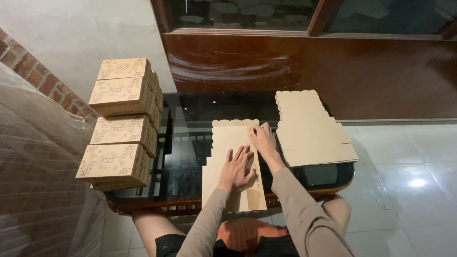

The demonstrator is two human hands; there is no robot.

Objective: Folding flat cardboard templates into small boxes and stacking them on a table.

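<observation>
A: Where was the flat box blank (233,162) when you looked?

B: It lay flat on the glass counter (190,157), near the person's edge, just left of the stack of unfolded blanks (312,131). 4 finished printed boxes (121,123) stood piled well to the left of that blank.

A: And the hands?

B: The left hand (237,169) was spread flat on the blank, fingers apart, clamped on nothing. The right hand (263,139) rested at the blank's upper right, fingertips drawn together on a panel edge; I couldn't tell whether it pinched the card or only pressed it.

A: How would you do it well?

B: I judged that the left palm should hold the blank steady while the right ran along the crease, so the fold stayed straight.
</observation>
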